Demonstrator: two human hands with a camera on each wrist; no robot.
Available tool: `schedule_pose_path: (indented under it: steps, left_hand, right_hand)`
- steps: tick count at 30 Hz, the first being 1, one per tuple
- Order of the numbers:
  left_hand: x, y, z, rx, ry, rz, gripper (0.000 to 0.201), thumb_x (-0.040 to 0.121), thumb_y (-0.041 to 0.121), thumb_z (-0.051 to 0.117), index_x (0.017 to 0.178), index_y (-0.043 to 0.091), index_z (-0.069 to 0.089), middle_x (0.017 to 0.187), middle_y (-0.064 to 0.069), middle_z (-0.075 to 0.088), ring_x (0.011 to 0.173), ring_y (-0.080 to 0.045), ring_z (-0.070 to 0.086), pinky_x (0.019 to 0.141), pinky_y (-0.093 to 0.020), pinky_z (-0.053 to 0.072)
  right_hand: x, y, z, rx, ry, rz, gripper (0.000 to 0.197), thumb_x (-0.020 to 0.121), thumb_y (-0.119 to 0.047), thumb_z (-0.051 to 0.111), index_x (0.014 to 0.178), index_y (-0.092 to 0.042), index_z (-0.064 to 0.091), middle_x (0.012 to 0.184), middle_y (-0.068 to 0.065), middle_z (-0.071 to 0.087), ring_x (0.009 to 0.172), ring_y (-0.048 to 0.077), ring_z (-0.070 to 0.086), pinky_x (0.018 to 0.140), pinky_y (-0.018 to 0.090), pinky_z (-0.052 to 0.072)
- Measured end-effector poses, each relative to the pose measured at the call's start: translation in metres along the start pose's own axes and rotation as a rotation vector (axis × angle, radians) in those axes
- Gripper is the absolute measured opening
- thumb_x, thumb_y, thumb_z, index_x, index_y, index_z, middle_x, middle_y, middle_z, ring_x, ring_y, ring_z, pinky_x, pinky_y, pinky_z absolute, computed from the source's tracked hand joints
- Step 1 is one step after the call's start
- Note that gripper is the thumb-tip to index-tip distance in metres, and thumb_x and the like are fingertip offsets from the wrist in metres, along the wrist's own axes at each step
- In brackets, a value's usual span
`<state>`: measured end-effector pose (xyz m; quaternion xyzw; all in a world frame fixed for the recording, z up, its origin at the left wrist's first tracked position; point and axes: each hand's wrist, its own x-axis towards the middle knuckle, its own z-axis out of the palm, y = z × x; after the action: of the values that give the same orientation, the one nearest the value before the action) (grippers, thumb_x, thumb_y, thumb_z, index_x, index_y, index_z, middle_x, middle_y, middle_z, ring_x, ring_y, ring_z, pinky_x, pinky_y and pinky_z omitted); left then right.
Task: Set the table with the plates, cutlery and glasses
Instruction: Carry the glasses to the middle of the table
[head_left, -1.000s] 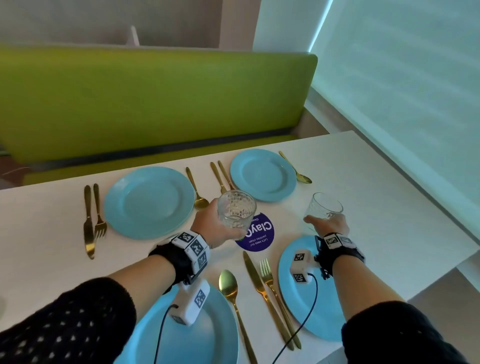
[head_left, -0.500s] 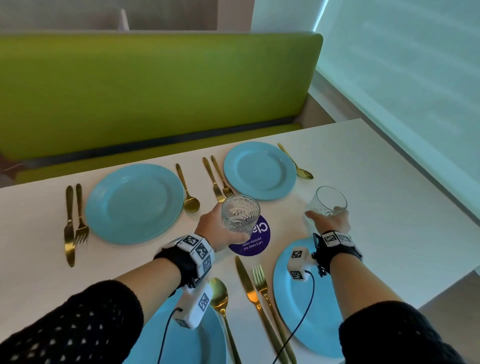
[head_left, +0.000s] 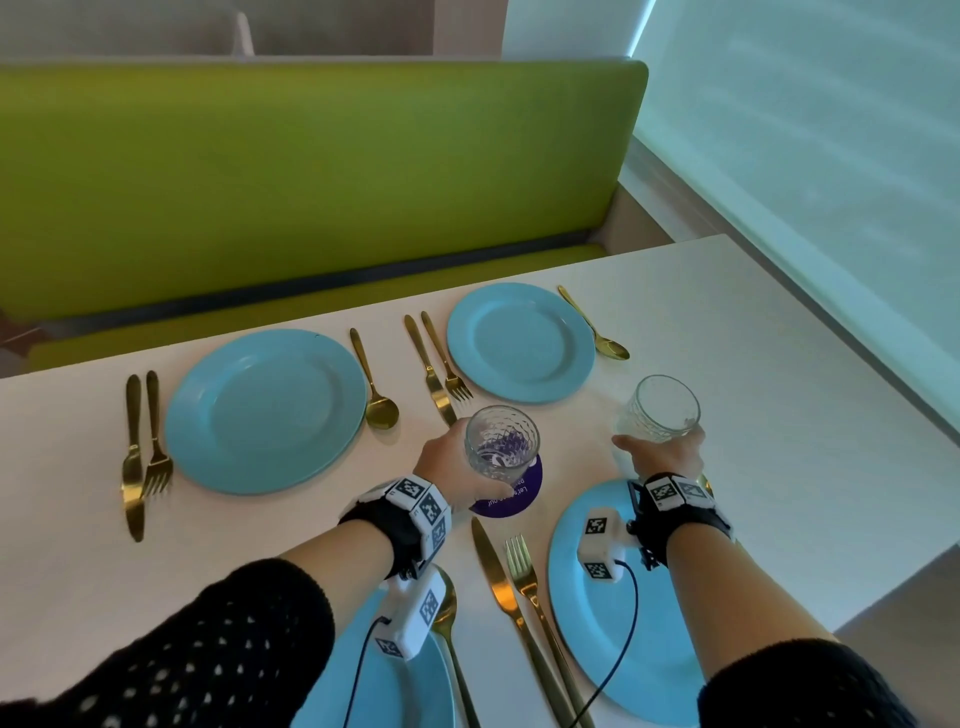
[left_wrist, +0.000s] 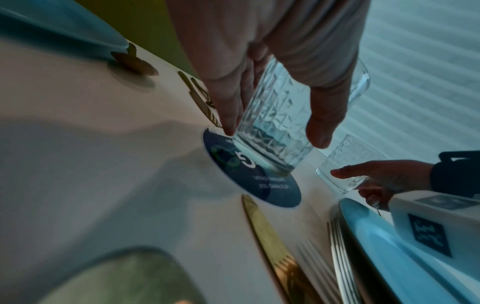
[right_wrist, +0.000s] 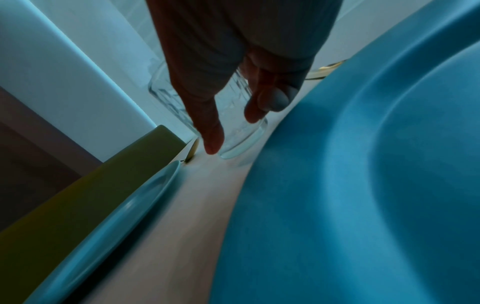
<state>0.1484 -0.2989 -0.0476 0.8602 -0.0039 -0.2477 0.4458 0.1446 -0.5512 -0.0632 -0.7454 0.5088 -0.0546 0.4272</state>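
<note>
My left hand (head_left: 454, 465) grips a patterned clear glass (head_left: 501, 441) by its side, thumb and fingers around it. In the left wrist view this glass (left_wrist: 275, 123) has its base at the purple round coaster (left_wrist: 249, 174); I cannot tell whether it rests there. My right hand (head_left: 667, 457) holds a second glass (head_left: 662, 410) low over the white table (head_left: 753, 389), just beyond the near right blue plate (head_left: 613, 613). In the right wrist view that glass (right_wrist: 241, 131) sits between thumb and fingers, beside the plate (right_wrist: 363, 185).
Two more blue plates (head_left: 265, 410) (head_left: 519, 343) lie along the far edge, with gold knives, forks (head_left: 436, 374) and spoons (head_left: 376, 395) beside them. A gold knife and fork (head_left: 519, 597) lie between the near plates. A green bench (head_left: 311, 182) stands behind the table.
My left hand has carried its glass slightly right, over the purple coaster. My right hand and its glass stay in about the same place.
</note>
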Motion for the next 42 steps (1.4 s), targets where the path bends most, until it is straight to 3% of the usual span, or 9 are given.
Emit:
schedule_pose_path:
  steps: [9,14,21,25,29,34,38,42]
  left_hand:
    - [0.004,0.003,0.015,0.033,-0.017,0.02,0.091,0.059,0.025,0.086,0.136,0.022,0.038,0.13,-0.003,0.057,0.119,-0.02,0.054,0.09,-0.022,0.045]
    - [0.002,0.003,0.016,0.049,-0.035,0.021,0.092,0.06,0.023,0.086,0.138,0.021,0.035,0.131,-0.003,0.055,0.12,-0.021,0.053,0.093,-0.026,0.045]
    - [-0.016,0.0,-0.006,0.048,-0.063,-0.004,0.119,0.058,0.027,0.088,0.149,0.015,0.012,0.154,-0.004,0.029,0.14,-0.023,0.032,0.109,-0.034,0.033]
    - [-0.042,-0.014,-0.033,-0.039,0.037,-0.015,0.096,0.068,0.026,0.082,0.145,0.013,0.025,0.145,-0.006,0.042,0.131,-0.023,0.044,0.107,-0.035,0.039]
    - [-0.081,-0.041,-0.069,-0.169,0.148,-0.029,0.067,0.08,0.025,0.071,0.136,0.011,0.038,0.128,-0.005,0.055,0.117,-0.023,0.054,0.101,-0.034,0.043]
    - [-0.138,-0.097,-0.12,-0.21,0.051,0.0,0.041,0.082,0.017,0.067,0.119,0.004,0.054,0.085,0.002,0.059,0.077,-0.016,0.057,0.079,-0.031,0.048]
    - [-0.194,-0.153,-0.167,-0.125,0.031,0.012,0.024,0.081,0.021,0.067,0.102,0.017,0.057,0.09,0.001,0.06,0.075,-0.014,0.058,0.072,-0.023,0.047]
    - [-0.246,-0.214,-0.205,-0.002,-0.047,-0.116,0.011,0.081,0.022,0.064,0.082,0.019,0.053,0.076,-0.001,0.057,0.068,-0.017,0.055,0.063,-0.022,0.044]
  right_hand:
    - [0.0,0.007,-0.007,-0.005,-0.018,0.005,0.104,0.072,-0.015,0.079,0.149,-0.017,0.01,0.13,0.023,0.052,0.118,0.036,0.055,0.094,0.039,0.048]
    - [-0.002,0.012,-0.009,0.015,-0.017,-0.016,0.105,0.069,-0.014,0.08,0.149,-0.022,0.012,0.141,0.016,0.045,0.121,0.035,0.052,0.096,0.047,0.049]
    - [-0.028,0.008,-0.02,0.024,0.017,-0.064,0.104,0.069,-0.016,0.08,0.148,-0.023,0.013,0.138,0.017,0.047,0.118,0.035,0.055,0.096,0.048,0.05]
    - [-0.063,0.005,-0.023,0.021,0.061,-0.113,0.102,0.066,-0.025,0.079,0.147,-0.021,0.017,0.135,0.018,0.049,0.119,0.036,0.053,0.097,0.049,0.049]
    - [-0.121,0.007,-0.018,-0.025,0.074,-0.184,0.089,0.071,-0.029,0.074,0.144,-0.014,0.025,0.133,0.016,0.052,0.12,0.034,0.053,0.103,0.046,0.043]
    - [-0.23,0.012,0.012,-0.112,-0.019,-0.34,0.056,0.079,-0.022,0.069,0.13,-0.01,0.047,0.125,0.015,0.059,0.117,0.03,0.055,0.101,0.036,0.042]
    - [-0.332,0.011,0.059,-0.229,-0.168,-0.485,0.039,0.082,-0.02,0.065,0.12,-0.013,0.059,0.114,0.008,0.066,0.111,0.026,0.059,0.096,0.031,0.042]
    - [-0.429,0.007,0.114,-0.33,-0.41,-0.602,0.029,0.082,-0.018,0.066,0.11,-0.013,0.065,0.104,0.006,0.069,0.104,0.022,0.062,0.09,0.025,0.044]
